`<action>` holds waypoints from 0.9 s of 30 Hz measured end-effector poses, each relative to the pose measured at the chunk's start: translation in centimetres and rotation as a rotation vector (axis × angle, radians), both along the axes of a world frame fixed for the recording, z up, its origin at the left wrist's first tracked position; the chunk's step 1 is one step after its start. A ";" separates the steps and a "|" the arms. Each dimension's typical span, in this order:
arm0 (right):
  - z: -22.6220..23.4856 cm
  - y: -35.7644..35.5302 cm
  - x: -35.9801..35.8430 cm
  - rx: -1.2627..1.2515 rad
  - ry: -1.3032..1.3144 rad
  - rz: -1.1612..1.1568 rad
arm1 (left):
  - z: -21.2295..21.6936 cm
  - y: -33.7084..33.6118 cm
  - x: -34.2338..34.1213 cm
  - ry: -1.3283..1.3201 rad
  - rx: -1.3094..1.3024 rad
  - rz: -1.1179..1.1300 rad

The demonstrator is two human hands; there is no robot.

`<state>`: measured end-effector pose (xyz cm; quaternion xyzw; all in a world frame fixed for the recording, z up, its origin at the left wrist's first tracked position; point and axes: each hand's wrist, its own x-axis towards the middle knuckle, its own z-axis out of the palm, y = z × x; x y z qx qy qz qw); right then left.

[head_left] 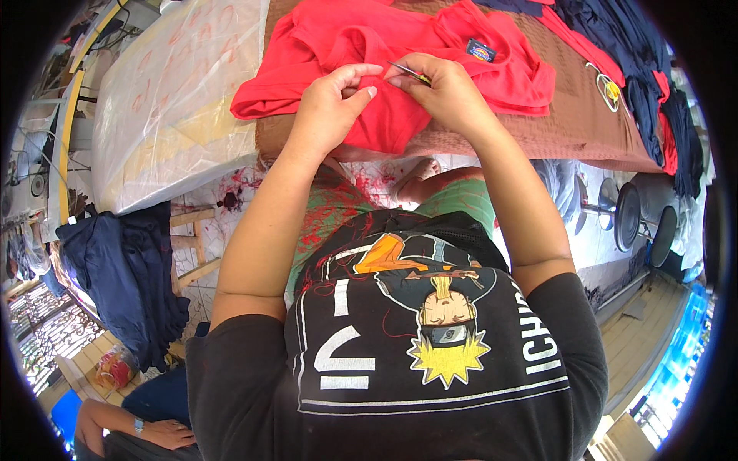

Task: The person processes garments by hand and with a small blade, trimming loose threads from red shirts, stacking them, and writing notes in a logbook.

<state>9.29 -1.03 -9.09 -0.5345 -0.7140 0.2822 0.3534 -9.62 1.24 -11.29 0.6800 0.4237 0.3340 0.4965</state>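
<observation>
A red shirt (369, 46) lies spread on a brown cloth-covered table (576, 123) in front of me. My left hand (334, 100) pinches a fold of the red fabric near its lower edge. My right hand (446, 88) holds a small thread snipper (410, 73) with its tip against the same fold, just beside my left fingertips. A dark label patch (480, 51) shows on the shirt, right of my right hand.
Dark blue and red garments (646, 69) are piled at the table's right end. A plastic-wrapped white bundle (177, 92) lies left. Dark blue clothes (127, 276) hang on a wooden stand lower left. Another person's hand (165, 434) shows at the bottom left. Metal stools (626, 215) stand right.
</observation>
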 end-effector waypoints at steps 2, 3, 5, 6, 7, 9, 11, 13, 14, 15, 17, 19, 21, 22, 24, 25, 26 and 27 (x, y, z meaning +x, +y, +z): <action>0.2 0.1 0.1 -0.093 0.052 0.009 | 0.0 0.0 -0.1 0.006 -0.007 0.017; 0.2 0.2 0.2 -0.138 0.078 0.013 | -0.1 0.0 -0.1 0.009 -0.010 0.024; -0.1 0.5 0.2 -0.159 0.114 0.021 | -0.5 0.1 -0.1 -0.019 0.025 0.036; -0.1 0.6 0.2 -0.170 0.133 0.029 | -0.7 0.1 -0.1 -0.032 0.043 0.045; 0.1 0.7 0.1 -0.144 0.070 0.024 | -0.7 0.3 -0.1 -0.015 0.056 0.045; 0.6 1.0 -1.0 -0.091 -0.048 0.044 | -0.4 0.2 -0.8 0.030 0.079 0.076; -0.3 1.2 -0.7 0.002 0.030 0.082 | 0.9 -0.2 -0.9 0.160 0.132 0.066; -0.3 1.2 -0.1 -0.056 0.018 0.084 | 1.4 -0.9 -0.3 0.267 0.785 0.325; -0.2 1.0 -0.3 -0.058 0.050 0.068 | 0.8 -0.5 0.1 0.194 0.710 0.227; 0.1 0.9 -0.1 -0.033 0.040 0.075 | 0.5 -0.4 0.7 0.132 0.606 0.122; 0.2 0.7 0.7 -0.045 0.034 0.044 | 0.7 -0.3 1.6 0.268 0.444 0.092; 0.4 0.8 0.2 -0.064 -0.059 0.067 | -0.4 0.0 1.7 0.234 0.450 0.164; 0.3 0.5 0.7 -0.032 -0.138 0.042 | -0.2 0.3 1.7 0.227 0.439 0.149; 0.5 0.6 0.6 -0.011 -0.122 0.065 | -0.2 0.3 1.5 0.237 0.445 0.157; 1.2 0.5 0.4 0.036 -0.092 0.089 | -0.5 0.8 1.6 0.250 0.466 0.155; 1.8 0.5 0.4 0.011 -0.122 0.111 | -0.6 0.9 1.5 0.258 0.473 0.145; 2.8 0.5 0.5 -0.013 -0.157 0.129 | -0.4 1.0 1.2 0.261 0.482 0.133; 3.7 0.1 1.1 -0.044 -0.198 0.115 | 0.1 1.0 1.4 0.248 0.493 0.091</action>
